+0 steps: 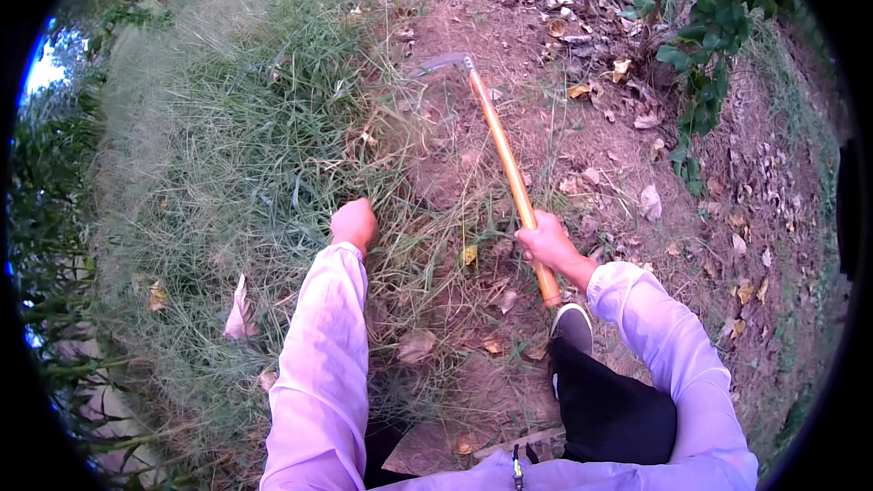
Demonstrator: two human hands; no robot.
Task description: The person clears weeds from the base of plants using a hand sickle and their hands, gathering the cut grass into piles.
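My right hand [548, 243] is closed around the lower part of the orange wooden handle of a sickle [503, 143]. Its curved metal blade [440, 63] points left at the far end of the handle, close to the edge of the grass. The handle's butt ends just above the toe of my shoe [574, 327]. My left hand [354, 224] is low against the green grass [286, 143], with its back towards me. It looks curled, but its fingers are hidden, so whether it grips any blades cannot be seen.
Loose cut-looking grass [423, 252] lies between my hands. Bare reddish soil [464, 27] with dry leaves [559, 7] runs along the right. A leafy branch [702, 68] hangs at upper right. Taller plants [51, 170] line the left edge.
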